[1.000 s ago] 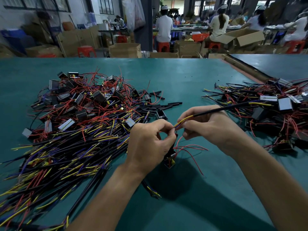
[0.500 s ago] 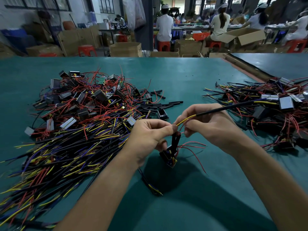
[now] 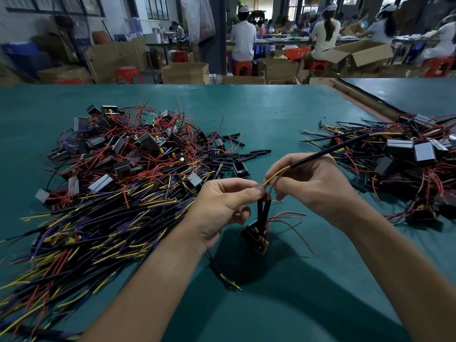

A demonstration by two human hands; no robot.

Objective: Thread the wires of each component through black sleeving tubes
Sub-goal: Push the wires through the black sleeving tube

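Component (image 3: pixel 255 236) hangs low between both hands, near the middle of the green table (image 3: pixel 271 114), with 2 short black sleeves (image 3: pixel 262 211) on its wires. The left hand (image 3: pixel 222 206) pinches the wire tops; the right hand (image 3: pixel 313 186) curls around a long black tube (image 3: pixel 328 151), a yellow wire (image 3: pixel 276 174) coming out. Probably best: hold the wire straight and slide the tube down gently.

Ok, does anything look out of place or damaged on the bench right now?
Nothing looks damaged. Only oddity: one sleeved wire lies alone on the table beside the left forearm, apart from the left pile. The left hand pinches the wires; the right hand holds the sleeving tube.
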